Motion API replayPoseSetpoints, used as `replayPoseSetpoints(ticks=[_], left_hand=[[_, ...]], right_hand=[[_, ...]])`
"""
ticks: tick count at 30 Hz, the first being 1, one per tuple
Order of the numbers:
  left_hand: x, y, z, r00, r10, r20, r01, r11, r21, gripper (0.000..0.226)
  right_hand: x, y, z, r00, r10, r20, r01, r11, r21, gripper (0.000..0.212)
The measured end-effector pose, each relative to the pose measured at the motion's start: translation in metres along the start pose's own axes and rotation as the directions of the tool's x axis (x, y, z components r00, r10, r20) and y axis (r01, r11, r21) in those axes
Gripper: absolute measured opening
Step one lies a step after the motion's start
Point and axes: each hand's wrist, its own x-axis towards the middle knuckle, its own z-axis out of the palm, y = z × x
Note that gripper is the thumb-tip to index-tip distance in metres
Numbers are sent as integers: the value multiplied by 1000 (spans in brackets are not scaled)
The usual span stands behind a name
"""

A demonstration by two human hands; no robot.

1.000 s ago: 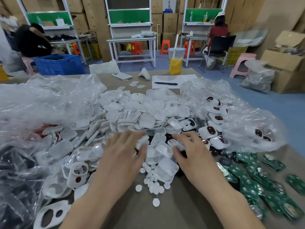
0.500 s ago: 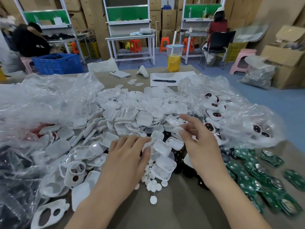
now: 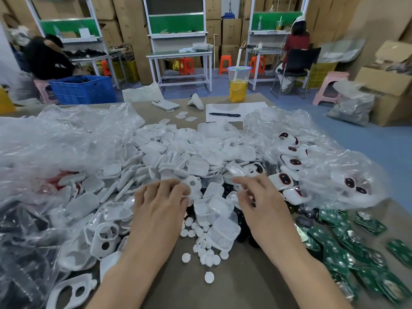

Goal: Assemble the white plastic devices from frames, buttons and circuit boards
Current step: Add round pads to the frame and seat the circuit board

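Our left hand (image 3: pixel 160 204) grip pinches a frame (image 3: pixel 193 183) by its rim; we judge it light, stiff and slick. Our right hand (image 3: pixel 265 204) curls, and we cannot tell whether it holds anything.

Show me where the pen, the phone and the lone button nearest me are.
Pen (image 3: pixel 224 114), head view, middle of its barrel.
Phone (image 3: pixel 165 105), head view, centre of its back.
Button (image 3: pixel 209 277), head view, centre of the disc.
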Motion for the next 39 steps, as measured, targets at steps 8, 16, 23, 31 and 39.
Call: replayPoseSetpoints(ticks=[8,16,23,31,39], left_hand=[[-5,11,-18,989,19,146,71,805,-589,17],[-4,12,-27,994,-42,100,100,709,-698,14],[-12,7,-29,851,338,402,-189,912,-365,49],[-6,2,-27,886,312,344,-205,927,-315,29],[-8,5,-31,898,305,317,-200,925,-322,11]], right_hand=[[-5,-21,0,982,-184,41,184,983,1,45],[-4,-25,0,997,38,-65,-16,953,303,8],[3,-24,-6,956,283,-84,-152,715,683,7],[7,-16,-9,930,366,-26,-227,630,742,8],[9,-14,-7,932,358,-64,-195,642,742,20]])
